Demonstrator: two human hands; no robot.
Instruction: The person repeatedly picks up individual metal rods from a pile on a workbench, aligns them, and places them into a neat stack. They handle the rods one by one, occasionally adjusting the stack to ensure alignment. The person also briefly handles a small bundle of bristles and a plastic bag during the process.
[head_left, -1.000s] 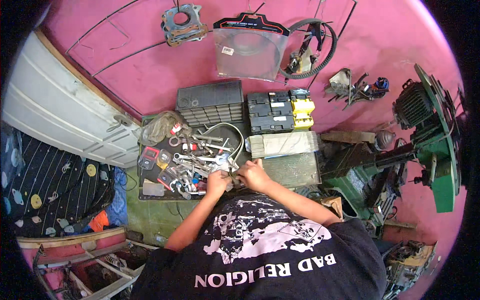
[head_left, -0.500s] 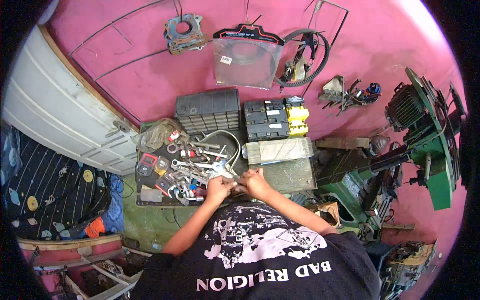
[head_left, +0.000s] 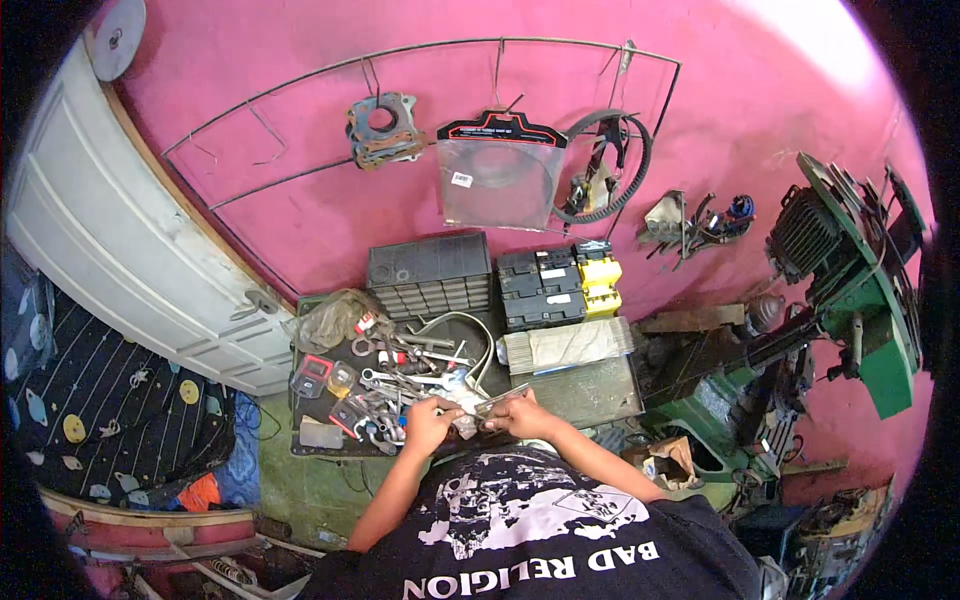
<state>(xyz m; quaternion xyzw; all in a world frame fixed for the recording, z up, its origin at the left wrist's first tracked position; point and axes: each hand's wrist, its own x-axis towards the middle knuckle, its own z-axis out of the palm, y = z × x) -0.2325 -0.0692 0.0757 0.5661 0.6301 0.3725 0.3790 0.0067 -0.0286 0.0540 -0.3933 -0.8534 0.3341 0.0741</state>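
Note:
Both my hands meet close to my chest, at the near edge of a cluttered workbench (head_left: 345,453). My left hand (head_left: 430,424) has its fingers closed on a small brownish-grey metal part (head_left: 466,426), whose kind is too small to make out. In my right hand (head_left: 521,416) is a thin, straight metal tool (head_left: 503,399), pinched and pointing across toward that part; its lower end is hidden by the fingers. Just beyond the left hand lies a heap of spanners (head_left: 432,379), sockets and other hand tools.
A dark drawer cabinet (head_left: 428,264) and black and yellow batteries (head_left: 553,288) stand along the back of the bench. In front of the batteries lies a ribbed board (head_left: 575,390). A green machine (head_left: 880,340) rises at right; a white door (head_left: 130,230) is at left.
The head view has tilted up, so the bench and hands sit lower in the picture. A thin metal tool now shows in my right hand. Both hands stay close together.

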